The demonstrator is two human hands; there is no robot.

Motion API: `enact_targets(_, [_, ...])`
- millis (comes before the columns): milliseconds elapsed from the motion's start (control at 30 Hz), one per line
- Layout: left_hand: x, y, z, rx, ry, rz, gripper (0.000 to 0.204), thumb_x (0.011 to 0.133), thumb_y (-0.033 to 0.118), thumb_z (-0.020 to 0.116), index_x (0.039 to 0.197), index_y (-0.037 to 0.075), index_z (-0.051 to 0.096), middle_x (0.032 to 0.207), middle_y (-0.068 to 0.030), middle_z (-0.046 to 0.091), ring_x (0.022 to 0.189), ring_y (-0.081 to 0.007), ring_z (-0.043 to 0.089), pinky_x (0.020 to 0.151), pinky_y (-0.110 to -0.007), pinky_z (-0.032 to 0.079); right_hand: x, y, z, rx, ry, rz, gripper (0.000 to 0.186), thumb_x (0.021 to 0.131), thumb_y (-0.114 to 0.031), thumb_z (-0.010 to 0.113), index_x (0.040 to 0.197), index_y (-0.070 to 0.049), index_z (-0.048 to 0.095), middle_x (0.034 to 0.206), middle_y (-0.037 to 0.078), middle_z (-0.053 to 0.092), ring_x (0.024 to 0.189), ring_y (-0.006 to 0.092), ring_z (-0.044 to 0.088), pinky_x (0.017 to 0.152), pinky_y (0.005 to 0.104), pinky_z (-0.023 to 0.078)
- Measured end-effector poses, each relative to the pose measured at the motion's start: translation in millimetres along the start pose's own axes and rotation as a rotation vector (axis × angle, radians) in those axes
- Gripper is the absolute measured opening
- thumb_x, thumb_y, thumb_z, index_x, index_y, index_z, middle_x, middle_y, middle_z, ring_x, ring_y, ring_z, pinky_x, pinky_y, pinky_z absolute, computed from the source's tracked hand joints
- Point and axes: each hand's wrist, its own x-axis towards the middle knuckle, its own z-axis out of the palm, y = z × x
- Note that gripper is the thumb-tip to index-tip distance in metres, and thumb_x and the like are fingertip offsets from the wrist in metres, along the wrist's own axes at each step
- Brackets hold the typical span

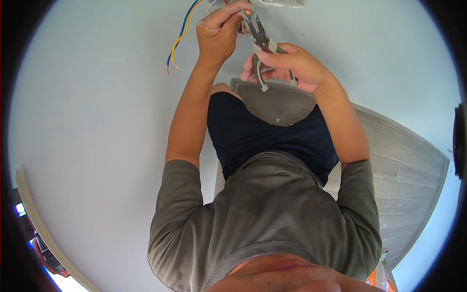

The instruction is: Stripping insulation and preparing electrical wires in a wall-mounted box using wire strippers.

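Note:
Near the top of the head view, my left hand (220, 33) is closed, its thumb and forefinger pinched at a bit of bare copper wire (248, 12). My right hand (296, 67) holds a pair of pliers (261, 41) by its grey and dark handles, which are spread apart. The jaws point up and stand apart beside my left fingertips, close to the copper. Whether they touch the wire I cannot tell. A blue wire (185, 27) and a yellow wire (183, 35) hang left of my left hand, with bare copper ends.
The wires come from a rough-edged opening (287, 2) in the pale wall (97, 97). Below my hands lies a grey floor (265, 104) with small scraps. Wood-look planks (404, 165) spread to the right. An orange and white package (379, 278) sits at lower right.

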Motion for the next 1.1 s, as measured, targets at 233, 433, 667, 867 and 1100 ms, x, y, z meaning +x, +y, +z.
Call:
enact_targets(233, [2,-2,-2,0.101,-0.003,0.044,0.014,0.099,0.008,0.062,0.106,0.003,0.073,0.092,-0.0031,0.075,0.064,-0.0025,0.054,0.054,-0.019,0.045,5,1,7,0.219,-0.085,0.087,0.036,0.102,-0.033,0.057,0.104,0.003,0.063,0.089,0.012,0.065,0.077,0.0238,0.067,0.073,0.0396,0.058])
enact_targets(433, [4,-11,-5,0.125,0.010,0.135,0.024,0.094,-0.009,0.052,0.104,-0.002,0.072,0.097,-0.0110,0.074,0.088,-0.0156,0.069,0.081,-0.028,0.054,16,15,14,0.248,-0.148,0.013,0.040,0.102,-0.038,0.055,0.099,0.001,0.062,0.085,0.012,0.063,0.068,0.0238,0.065,0.065,0.0391,0.056])
enact_targets(667, [-1,4,1,0.060,0.015,-0.052,0.019,0.096,-0.001,0.057,0.106,0.000,0.073,0.096,-0.0091,0.075,0.082,-0.0130,0.067,0.073,-0.026,0.053,26,34,29,0.422,-0.282,-0.132,0.042,0.103,-0.037,0.053,0.109,0.003,0.062,0.092,0.014,0.067,0.081,0.0264,0.068,0.077,0.0398,0.056])
enact_targets(867, [1,0,3,0.019,0.091,0.008,0.013,0.097,0.006,0.064,0.105,0.002,0.074,0.093,-0.0079,0.075,0.084,-0.0112,0.068,0.073,-0.024,0.054,26,30,20,0.355,-0.245,-0.119,0.037,0.105,-0.026,0.050,0.121,0.006,0.058,0.110,0.020,0.069,0.102,0.0312,0.069,0.091,0.0417,0.055])
enact_targets(1100, [3,9,6,0.048,0.094,-0.098,0.016,0.097,0.001,0.059,0.105,0.000,0.073,0.094,-0.0094,0.075,0.087,-0.0128,0.069,0.075,-0.025,0.055,26,23,8,0.267,-0.303,-0.131,0.041,0.104,-0.029,0.050,0.125,0.006,0.056,0.112,0.023,0.068,0.107,0.0362,0.068,0.094,0.0463,0.054])
